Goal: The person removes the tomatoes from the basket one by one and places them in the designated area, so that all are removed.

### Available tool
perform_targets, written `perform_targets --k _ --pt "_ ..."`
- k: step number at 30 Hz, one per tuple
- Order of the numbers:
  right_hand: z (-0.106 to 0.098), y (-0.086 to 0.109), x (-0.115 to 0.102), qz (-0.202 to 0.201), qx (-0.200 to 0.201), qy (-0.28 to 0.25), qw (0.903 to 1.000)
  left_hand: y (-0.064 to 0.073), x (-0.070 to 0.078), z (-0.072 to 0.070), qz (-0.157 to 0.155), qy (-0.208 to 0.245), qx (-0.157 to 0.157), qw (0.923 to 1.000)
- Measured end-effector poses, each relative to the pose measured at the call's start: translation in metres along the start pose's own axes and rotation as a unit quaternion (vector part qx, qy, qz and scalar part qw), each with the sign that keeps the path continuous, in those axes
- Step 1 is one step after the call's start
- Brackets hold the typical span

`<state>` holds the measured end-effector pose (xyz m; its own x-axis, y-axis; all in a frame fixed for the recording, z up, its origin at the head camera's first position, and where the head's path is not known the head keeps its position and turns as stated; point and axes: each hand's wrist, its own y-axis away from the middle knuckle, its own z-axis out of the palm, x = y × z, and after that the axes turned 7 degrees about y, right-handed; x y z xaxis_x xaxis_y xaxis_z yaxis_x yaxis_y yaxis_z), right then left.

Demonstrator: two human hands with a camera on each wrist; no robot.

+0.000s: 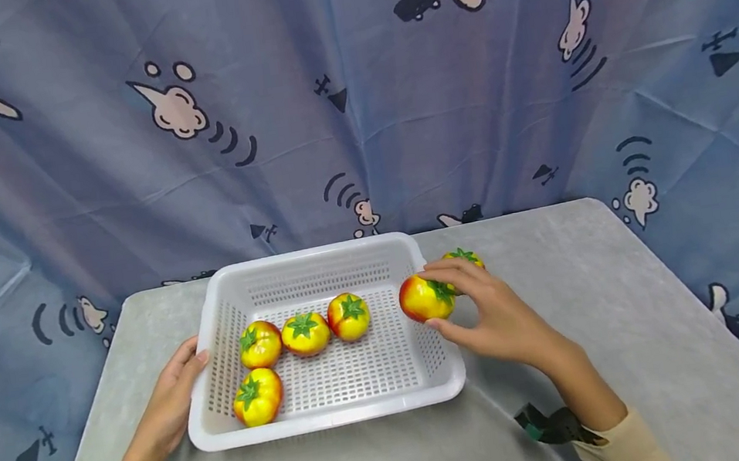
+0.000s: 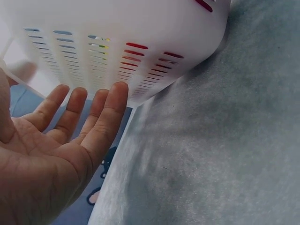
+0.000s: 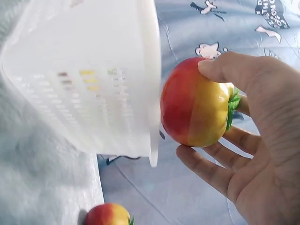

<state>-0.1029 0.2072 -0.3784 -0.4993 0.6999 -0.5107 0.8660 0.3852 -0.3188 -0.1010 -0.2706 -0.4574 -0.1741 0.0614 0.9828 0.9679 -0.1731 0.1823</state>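
A white perforated plastic basket (image 1: 338, 415) stands on the table, with several red-and-yellow tomatoes, among them one tomato (image 1: 258, 397) at its near left corner. My left hand (image 1: 171, 401) holds the basket's left rim, thumb over the edge; in the left wrist view its fingers (image 2: 110, 117) lie along the outer slotted wall. Over the right rim, my right hand (image 1: 493, 315) grips another tomato (image 1: 426, 298) between thumb and fingers. The right wrist view shows that tomato (image 3: 194, 105) beside the rim, its green leafy top toward the palm.
One more tomato (image 1: 464, 258) lies on the table behind the right hand, outside the basket. A grey cloth-like surface covers the table (image 1: 635, 328). Behind it hangs a blue patterned curtain (image 1: 298, 115).
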Motion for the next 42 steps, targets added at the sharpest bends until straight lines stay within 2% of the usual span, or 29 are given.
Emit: perform_targets --k 7,25,36,42 --pt "-0.006 0.001 0.016 0.023 0.015 0.013 0.9996 0.003 -0.001 -0.003 -0.001 -0.005 0.004 1.0000" --pt "-0.023 0.009 0.062 0.075 0.059 0.056 0.9938 -0.002 0.003 0.000 0.003 -0.013 -0.005 0.9999" --pt "-0.024 0.008 0.081 0.096 0.044 0.055 0.9929 0.000 0.001 -0.003 0.003 0.015 0.000 0.9999" --pt "-0.026 0.011 0.092 0.104 0.052 0.070 0.9908 -0.001 0.000 -0.002 0.003 0.022 -0.004 0.9998"
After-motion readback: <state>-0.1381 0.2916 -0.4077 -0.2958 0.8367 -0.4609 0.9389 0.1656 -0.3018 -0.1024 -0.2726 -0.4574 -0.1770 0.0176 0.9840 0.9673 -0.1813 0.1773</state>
